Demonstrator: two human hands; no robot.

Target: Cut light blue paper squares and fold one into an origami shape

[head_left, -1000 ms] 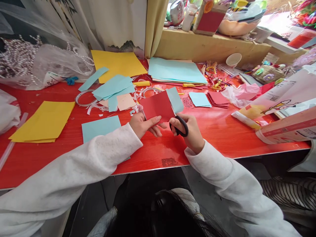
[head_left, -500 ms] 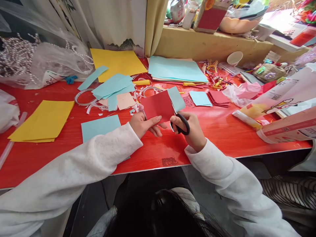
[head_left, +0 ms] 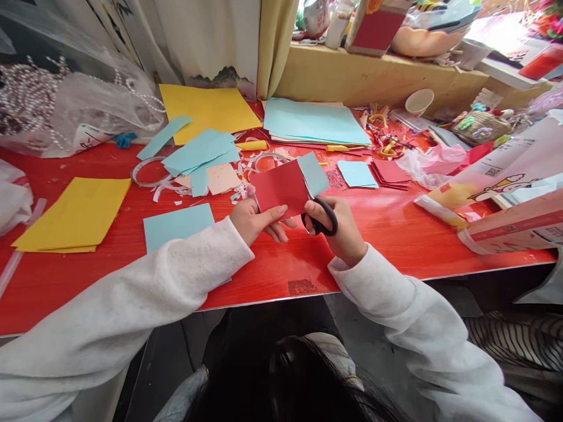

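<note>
Between thumb and fingers, my left hand (head_left: 259, 221) holds a red paper (head_left: 281, 187) above the table. A light blue paper piece (head_left: 313, 173) sticks out past its right edge. My right hand (head_left: 336, 225) is closed on black-handled scissors (head_left: 328, 217), which are at the red paper's right edge; their blades are mostly hidden. Behind the hands lie a small pink square (head_left: 223, 177), cut blue sheets (head_left: 202, 153) and a roll of tape (head_left: 148, 171). A blue sheet (head_left: 176, 225) rests partly under my left sleeve.
Yellow sheets (head_left: 74, 214) lie at the left on the red table (head_left: 272, 275). Small blue squares (head_left: 357, 174) and red squares (head_left: 390, 173) are right of the hands. Further right stand plastic bags (head_left: 519, 217); a paper cup (head_left: 419, 102) is at the back.
The scissor handles have come closer together as my right fingers closed, and they sit slightly further left. My left hand keeps its hold on the red paper.
</note>
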